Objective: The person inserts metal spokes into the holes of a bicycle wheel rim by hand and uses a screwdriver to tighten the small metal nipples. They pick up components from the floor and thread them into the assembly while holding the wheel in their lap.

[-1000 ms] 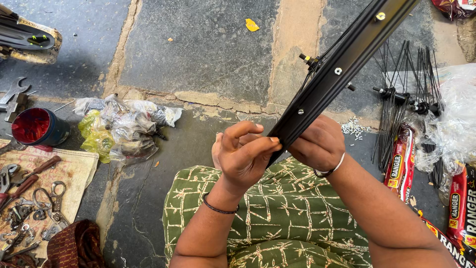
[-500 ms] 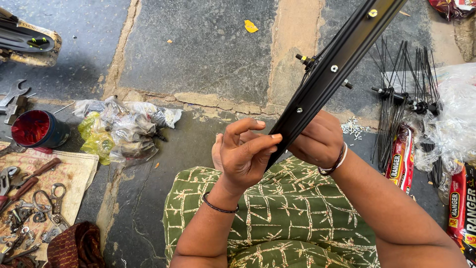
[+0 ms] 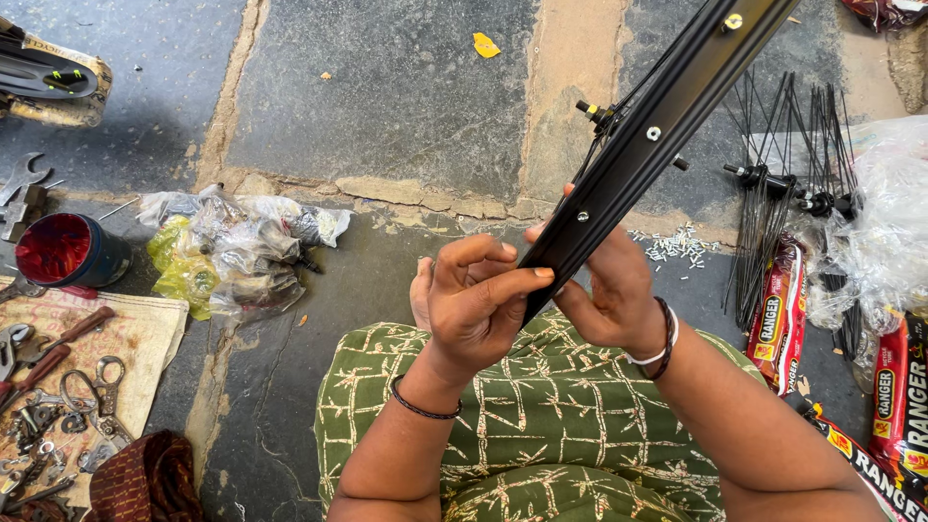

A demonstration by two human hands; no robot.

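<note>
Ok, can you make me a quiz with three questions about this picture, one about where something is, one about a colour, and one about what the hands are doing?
1. Where is the red cup?
A. on the person's left
B. on the person's lap
C. beside the loose spokes

2. What colour is the wheel rim?
A. silver
B. black
C. yellow

3. How do the hands hold the rim?
A. only one hand touches it
B. neither hand touches it
C. both hands grip its lower end

Answers:
1 A, the cup stands on the stone floor at the far left.
2 B, the rim is black with small silver nipples.
3 C, the left hand and right hand close around its lower end.
</note>
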